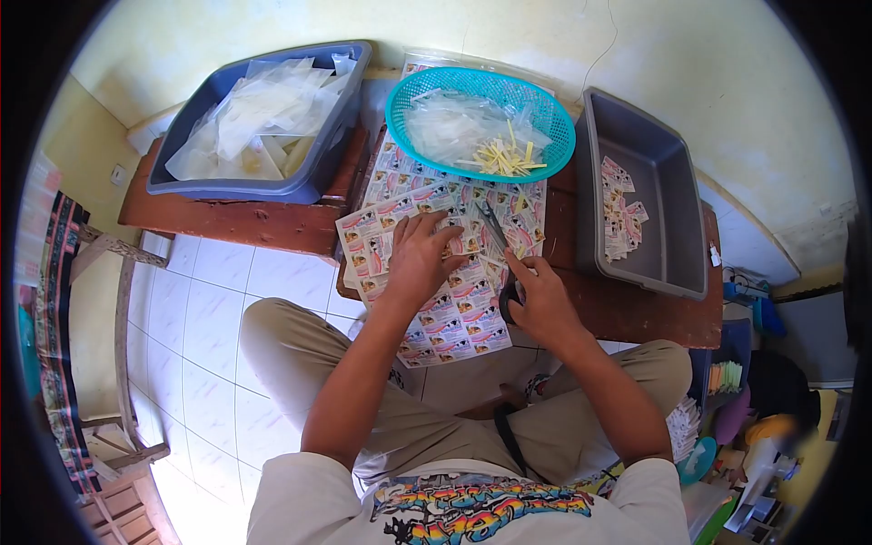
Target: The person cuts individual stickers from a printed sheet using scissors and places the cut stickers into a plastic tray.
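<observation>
My right hand (pixel 545 304) grips a pair of scissors (pixel 491 222) by its black handles, the blades pointing up and left over the printed paper. My left hand (pixel 421 257) lies on a printed label sheet (pixel 370 238) with its fingers spread, the thumb toward the scissors. Another sheet of the same labels (pixel 459 318) hangs over the near table edge below my hands. Small cut label pieces (pixel 495 271) lie between my two hands, partly hidden by them. More label sheets (pixel 395 163) cover the table beyond.
A turquoise basket (pixel 400 123) at the back holds clear plastic bags and yellow strips (pixel 502 160). Left stands a blue-grey tub (pixel 313 177) heaped with plastic bags (pixel 272 109). On the right, a grey tub (pixel 668 195) holds small cut labels (pixel 621 218). Another person (pixel 781 391) is at far right.
</observation>
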The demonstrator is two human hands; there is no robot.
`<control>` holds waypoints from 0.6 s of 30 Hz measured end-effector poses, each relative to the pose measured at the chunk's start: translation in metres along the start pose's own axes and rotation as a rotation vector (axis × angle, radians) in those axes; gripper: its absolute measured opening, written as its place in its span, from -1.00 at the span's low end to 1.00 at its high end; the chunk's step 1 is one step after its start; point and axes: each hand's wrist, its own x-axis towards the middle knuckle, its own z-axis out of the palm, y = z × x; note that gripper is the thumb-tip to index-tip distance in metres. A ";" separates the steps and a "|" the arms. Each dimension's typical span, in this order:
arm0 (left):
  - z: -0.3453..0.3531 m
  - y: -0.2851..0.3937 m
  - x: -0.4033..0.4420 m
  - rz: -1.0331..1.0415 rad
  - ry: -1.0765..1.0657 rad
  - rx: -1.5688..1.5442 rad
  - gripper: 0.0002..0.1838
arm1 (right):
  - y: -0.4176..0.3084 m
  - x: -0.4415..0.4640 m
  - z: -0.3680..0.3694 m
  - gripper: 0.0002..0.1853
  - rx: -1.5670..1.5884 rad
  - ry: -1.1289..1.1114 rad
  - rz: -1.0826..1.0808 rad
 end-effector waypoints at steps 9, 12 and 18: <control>0.005 -0.001 0.001 0.009 -0.008 0.009 -0.43 | -0.015 0.005 -0.005 -0.16 -0.177 -0.124 0.101; 0.006 -0.002 0.001 0.006 -0.015 0.019 -0.43 | -0.023 0.007 -0.007 -0.15 -0.203 -0.128 0.133; 0.009 0.002 0.002 0.000 -0.025 0.043 -0.44 | -0.023 0.008 0.002 -0.16 -0.222 -0.104 0.127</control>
